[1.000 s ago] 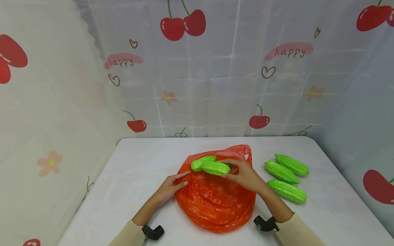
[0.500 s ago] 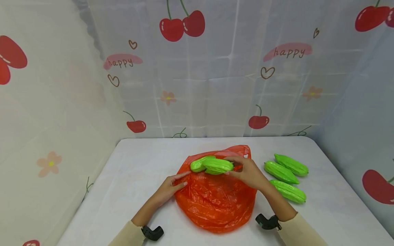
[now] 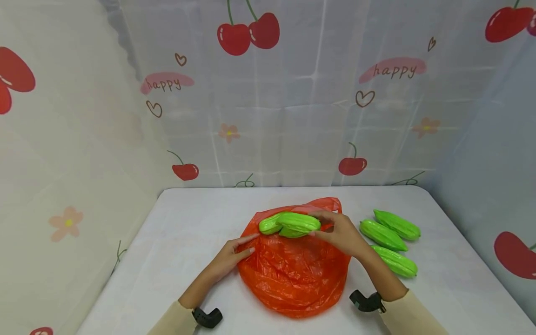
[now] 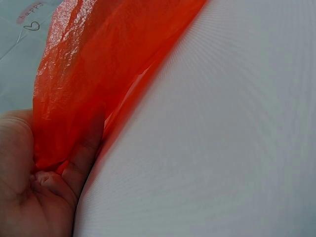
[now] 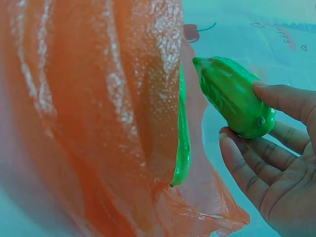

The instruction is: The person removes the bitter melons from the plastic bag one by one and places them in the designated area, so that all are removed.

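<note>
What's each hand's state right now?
Left hand: closed, pinching the side of the crinkled orange-red plastic bag.
Right hand: closed, holding one bright green, ridged, elongated vegetable by its end.

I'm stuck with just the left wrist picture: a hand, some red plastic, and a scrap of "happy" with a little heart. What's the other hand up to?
Observer: In the head view, the right hand is holding a ridged green vegetable, or something shaped like one.
Visitor: Fun! Is that the only one out there?
Observer: No, three more green vegetables lie on the white table, to the right of the red bag.
Visitor: And that "happy" bit, what is it printed on?
Observer: A patterned backdrop behind the table, which also carries red cherries.
</note>
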A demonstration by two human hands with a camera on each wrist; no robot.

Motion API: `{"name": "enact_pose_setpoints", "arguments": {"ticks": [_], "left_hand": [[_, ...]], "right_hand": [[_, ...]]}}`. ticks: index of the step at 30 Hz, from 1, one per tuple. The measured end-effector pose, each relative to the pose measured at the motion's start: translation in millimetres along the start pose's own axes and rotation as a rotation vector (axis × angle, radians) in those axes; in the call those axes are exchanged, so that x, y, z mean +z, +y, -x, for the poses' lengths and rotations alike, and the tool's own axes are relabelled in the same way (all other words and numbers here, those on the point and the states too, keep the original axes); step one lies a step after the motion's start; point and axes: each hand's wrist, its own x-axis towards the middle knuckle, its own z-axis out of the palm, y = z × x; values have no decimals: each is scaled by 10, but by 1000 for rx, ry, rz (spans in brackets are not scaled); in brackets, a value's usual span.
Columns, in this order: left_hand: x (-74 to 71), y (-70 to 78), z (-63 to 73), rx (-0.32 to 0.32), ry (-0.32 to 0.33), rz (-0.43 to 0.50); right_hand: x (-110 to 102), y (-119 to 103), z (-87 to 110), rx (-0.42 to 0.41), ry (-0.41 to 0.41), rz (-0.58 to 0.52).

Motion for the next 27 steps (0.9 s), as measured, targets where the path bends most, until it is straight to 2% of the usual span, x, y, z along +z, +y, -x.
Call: {"name": "enact_pose_setpoints", "arguments": {"ticks": [16, 27], "left_hand": [[-8, 7, -25, 4, 11, 7], [1, -24, -3, 0, 9, 10]], "right_hand": [[-13, -75, 16, -12, -13, -17], [-98, -42, 171, -25, -4, -21]]}}
